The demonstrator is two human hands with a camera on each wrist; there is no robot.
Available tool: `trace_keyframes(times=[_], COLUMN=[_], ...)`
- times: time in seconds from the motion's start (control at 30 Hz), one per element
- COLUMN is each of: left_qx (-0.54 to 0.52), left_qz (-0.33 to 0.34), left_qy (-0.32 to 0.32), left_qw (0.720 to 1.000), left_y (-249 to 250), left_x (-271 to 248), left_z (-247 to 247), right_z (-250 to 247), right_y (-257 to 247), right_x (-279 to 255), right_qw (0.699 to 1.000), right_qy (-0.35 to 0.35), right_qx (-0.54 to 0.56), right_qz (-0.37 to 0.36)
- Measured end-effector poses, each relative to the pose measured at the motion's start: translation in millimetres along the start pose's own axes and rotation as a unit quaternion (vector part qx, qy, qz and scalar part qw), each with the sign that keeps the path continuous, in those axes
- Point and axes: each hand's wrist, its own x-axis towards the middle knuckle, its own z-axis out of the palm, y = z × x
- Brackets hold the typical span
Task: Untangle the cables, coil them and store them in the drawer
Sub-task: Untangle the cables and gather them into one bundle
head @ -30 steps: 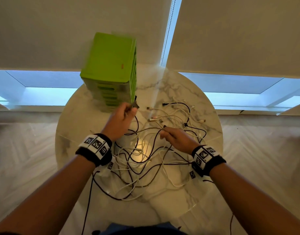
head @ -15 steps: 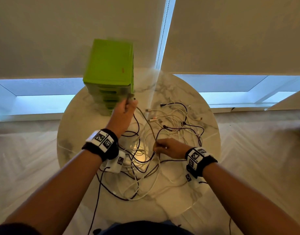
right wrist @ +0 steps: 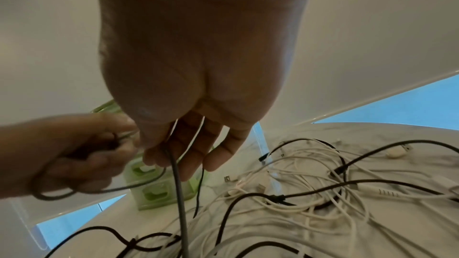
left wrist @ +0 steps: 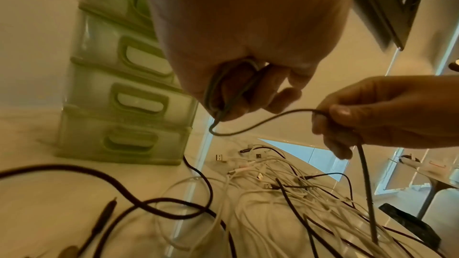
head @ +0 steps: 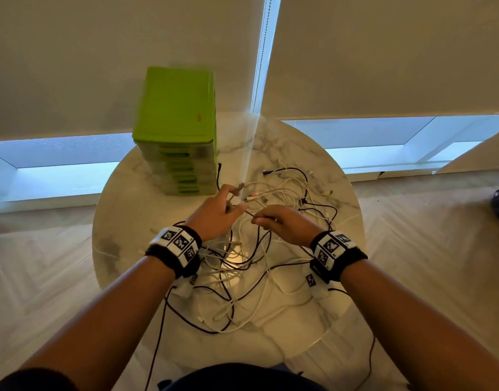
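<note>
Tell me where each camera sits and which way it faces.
Head: worn up high, looks down at the round table, both forearms and both hands.
Left wrist: under the left hand, faces the green drawers and the right hand.
Right wrist: under the right hand, faces the cable pile.
All share the grey cable.

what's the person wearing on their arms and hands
The left hand and right hand are bare: no gloves, and the forearms are uncovered. Each wrist carries a black band faced with white squares printed with black pixel-pattern markers; the right band matches. A small white block with another marker hangs under each band. A dark sleeve edge shows on the upper left arm.
</note>
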Motion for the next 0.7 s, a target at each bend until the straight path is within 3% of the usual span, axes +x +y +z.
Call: trace_keyframes(times=[0.1, 0.17, 0.23, 0.33, 0.43, 0.5, 0.57, 0.7], left_qx=[0.03, 0.037, 0.029, -0.051, -0.136, -0.192, -0.234, -0.245], left_qz=[-0.004, 0.005, 0.013, 0.002, -0.016, -0.012, -0.003, -0.009], left_qy=[-0.062, -0.057, -0.011, 0.061, 0.144, 0.208, 0.236, 0.189], left_qw=[0.998, 0.998, 0.999, 0.997, 0.98, 0.959, 0.943, 0.951], left_y=[0.2, 0.6, 1.8, 15.4, 31.8, 39.1, 43.6, 41.6], left_x=[0.7, 1.7, 3.9, 5.4, 11.4, 15.7, 17.1, 9.0], left_z=[9.8, 11.4, 11.0, 5.9, -9.0, -24.8, -39.2, -40.6], right_z=[-3.8, -3.7, 1.4, 19.1, 40.1, 49.1, 52.4, 50.0], right_y=[-0.8, 1.2, 3.3, 10.4, 28.0, 39.7, 47.3, 45.4], right_x=[-1.7, -4.7, -8.2, -13.7, -23.8, -32.4, -38.4, -28.5], right_qw=[1.0, 0.999, 0.999, 0.992, 0.977, 0.969, 0.972, 0.985], right_qy=[0.005, 0.002, -0.018, -0.101, -0.183, -0.218, -0.205, -0.104], right_qx=[0.003, 0.01, 0.004, -0.024, 0.003, -0.034, -0.032, 0.043], right_qz=[0.008, 0.031, 0.045, 0.072, 0.105, 0.108, 0.114, 0.13])
